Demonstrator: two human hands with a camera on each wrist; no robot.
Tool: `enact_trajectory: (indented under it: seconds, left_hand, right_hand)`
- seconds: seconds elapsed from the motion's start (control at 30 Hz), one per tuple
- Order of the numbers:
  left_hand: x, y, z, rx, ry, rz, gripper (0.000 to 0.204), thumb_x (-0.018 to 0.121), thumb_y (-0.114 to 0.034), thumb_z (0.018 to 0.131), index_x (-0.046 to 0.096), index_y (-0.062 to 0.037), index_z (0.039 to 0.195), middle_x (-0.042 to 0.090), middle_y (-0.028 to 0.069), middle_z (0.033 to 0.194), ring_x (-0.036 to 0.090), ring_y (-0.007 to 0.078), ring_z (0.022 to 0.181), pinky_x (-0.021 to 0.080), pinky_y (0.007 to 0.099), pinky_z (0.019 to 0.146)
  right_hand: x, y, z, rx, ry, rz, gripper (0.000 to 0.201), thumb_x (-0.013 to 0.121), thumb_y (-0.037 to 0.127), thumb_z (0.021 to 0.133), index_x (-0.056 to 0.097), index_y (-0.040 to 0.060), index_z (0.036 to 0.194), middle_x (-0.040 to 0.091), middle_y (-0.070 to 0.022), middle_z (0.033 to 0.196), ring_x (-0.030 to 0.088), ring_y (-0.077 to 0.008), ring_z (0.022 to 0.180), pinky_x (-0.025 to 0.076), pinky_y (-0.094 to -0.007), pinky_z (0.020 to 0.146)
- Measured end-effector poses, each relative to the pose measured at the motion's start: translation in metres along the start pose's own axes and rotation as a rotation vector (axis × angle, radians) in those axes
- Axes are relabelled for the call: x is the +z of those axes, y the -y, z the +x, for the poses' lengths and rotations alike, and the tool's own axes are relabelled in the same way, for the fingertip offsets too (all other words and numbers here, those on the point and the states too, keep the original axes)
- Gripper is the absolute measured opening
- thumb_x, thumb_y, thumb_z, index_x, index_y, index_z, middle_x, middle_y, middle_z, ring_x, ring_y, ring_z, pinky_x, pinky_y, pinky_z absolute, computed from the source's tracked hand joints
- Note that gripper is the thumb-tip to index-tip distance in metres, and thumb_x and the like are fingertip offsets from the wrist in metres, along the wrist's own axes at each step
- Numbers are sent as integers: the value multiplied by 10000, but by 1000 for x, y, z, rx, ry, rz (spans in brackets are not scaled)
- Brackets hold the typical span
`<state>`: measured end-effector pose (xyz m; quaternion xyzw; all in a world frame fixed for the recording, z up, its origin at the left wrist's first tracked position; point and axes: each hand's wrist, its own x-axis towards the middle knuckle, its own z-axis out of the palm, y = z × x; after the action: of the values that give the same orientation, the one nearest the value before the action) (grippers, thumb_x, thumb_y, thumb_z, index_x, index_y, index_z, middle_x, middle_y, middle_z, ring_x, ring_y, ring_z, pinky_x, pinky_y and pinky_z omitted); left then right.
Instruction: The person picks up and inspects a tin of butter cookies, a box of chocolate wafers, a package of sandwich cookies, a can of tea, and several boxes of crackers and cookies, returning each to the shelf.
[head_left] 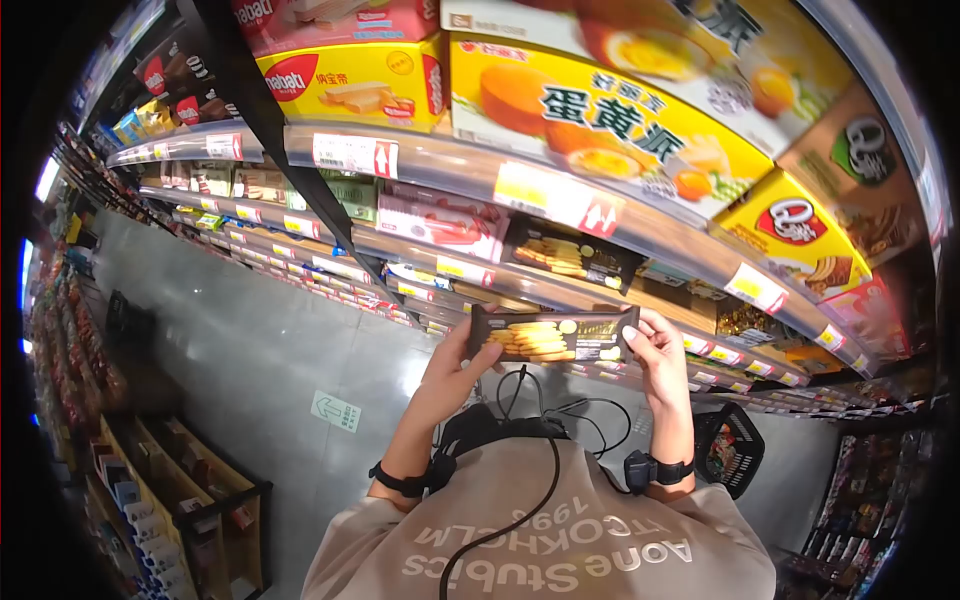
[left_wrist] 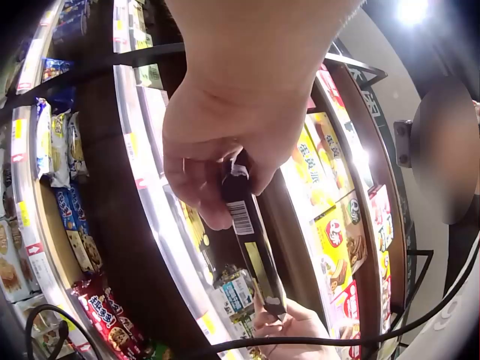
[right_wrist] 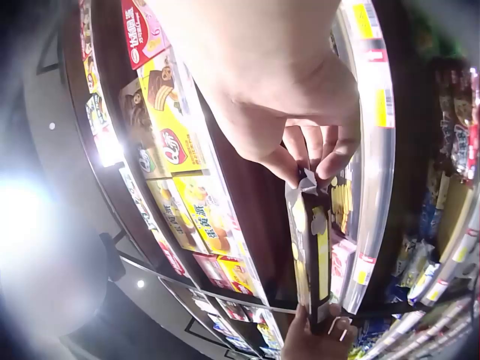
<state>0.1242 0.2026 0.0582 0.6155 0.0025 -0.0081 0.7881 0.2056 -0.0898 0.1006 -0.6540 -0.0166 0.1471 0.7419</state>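
A dark pack of finger-shaped biscuits (head_left: 540, 340) is held level in front of the body, its pictured face toward the head camera. My left hand (head_left: 450, 370) pinches one end, thumb on the front. At the other end my right hand (head_left: 660, 360) grips the pack between thumb and fingers. The left wrist view shows a barcode on the narrow edge of the biscuit pack (left_wrist: 251, 236). Crimped wrapper sits between the right fingers (right_wrist: 322, 154) in the right wrist view. A similar dark pack (head_left: 570, 255) lies on the shelf just beyond.
Shelves carry yellow egg-yolk pie boxes (head_left: 600, 120), wafer boxes (head_left: 350, 85) and a pink box (head_left: 440, 222). Price-label rails (head_left: 450, 170) run along their edges. A black basket (head_left: 730, 450) stands on the floor at right. A cable (head_left: 540, 500) crosses the shirt front.
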Motion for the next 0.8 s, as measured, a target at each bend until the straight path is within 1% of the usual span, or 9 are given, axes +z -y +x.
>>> enact_trajectory:
  seconds: [0.17, 0.27, 0.33, 0.37, 0.57, 0.6, 0.7, 0.73, 0.8]
  left_hand:
    - [-23, -14, 36, 4, 117, 6, 566, 615, -110, 998, 384, -7, 1504, 634, 56, 1155, 605, 127, 939, 543, 294, 793]
    - [-28, -25, 55, -3, 171, 9, 534, 603, -123, 998, 412, -4, 1482, 660, 83, 1171, 633, 132, 917, 524, 282, 842]
    - [-34, -22, 66, 51, 201, 163, 532, 598, -145, 999, 413, 2, 1475, 668, 109, 1168, 642, 151, 924, 522, 304, 845]
    - [-35, -21, 69, 75, 220, 241, 531, 595, -156, 1000, 413, 4, 1472, 672, 122, 1167, 646, 161, 928, 521, 315, 847]
    - [-30, -26, 87, 72, 311, 306, 534, 576, -182, 1005, 393, 0, 1473, 671, 183, 1170, 662, 205, 929, 514, 337, 874]
    - [-27, -39, 89, 23, 350, 262, 517, 557, -140, 1022, 381, -10, 1490, 610, 101, 1260, 592, 164, 1090, 469, 312, 964]
    - [-33, -36, 98, 161, 308, 415, 511, 561, -148, 1017, 388, -8, 1477, 593, 131, 1289, 560, 196, 1176, 426, 340, 1032]
    - [-32, -37, 101, 219, 282, 435, 521, 562, -193, 999, 399, 20, 1446, 591, 299, 1290, 579, 453, 1193, 438, 439, 1017]
    - [-28, -43, 114, 374, 250, 579, 502, 559, -170, 992, 415, 38, 1426, 586, 301, 1277, 553, 467, 1202, 429, 454, 1021]
  right_hand:
    - [15, 21, 16, -69, -58, -83, 326, 662, 35, 935, 619, -15, 1254, 714, -65, 1070, 655, -105, 969, 514, -246, 848]
    - [21, 18, 14, -126, -130, -163, 394, 711, 2, 892, 612, -21, 1273, 699, -53, 1081, 618, -76, 916, 498, -223, 805]
    - [22, 8, 12, -183, -188, -200, 438, 734, -26, 866, 609, -20, 1285, 688, -43, 1096, 587, -55, 887, 485, -209, 793]
    - [24, 5, 9, -192, -217, -192, 433, 731, -27, 869, 609, -21, 1285, 687, -42, 1093, 588, -55, 888, 486, -209, 794]
    - [30, -6, -1, -235, -367, -182, 416, 706, -44, 883, 613, 2, 1286, 682, -37, 1081, 600, -61, 909, 503, -225, 801]
    - [33, -2, 1, -214, -379, -182, 402, 709, -23, 885, 615, -1, 1275, 675, -27, 1058, 599, -80, 953, 491, -234, 839]
    - [40, 4, 10, -249, -400, -207, 397, 699, -52, 881, 616, 3, 1266, 680, -40, 1079, 610, -84, 923, 509, -232, 801]
    - [41, 6, 14, -277, -411, -216, 356, 704, -49, 876, 621, -9, 1220, 678, -41, 1051, 608, -94, 904, 510, -237, 787]
    - [36, 10, 22, -276, -457, -254, 318, 705, -46, 875, 623, -15, 1181, 675, -36, 1022, 604, -93, 883, 508, -240, 775]
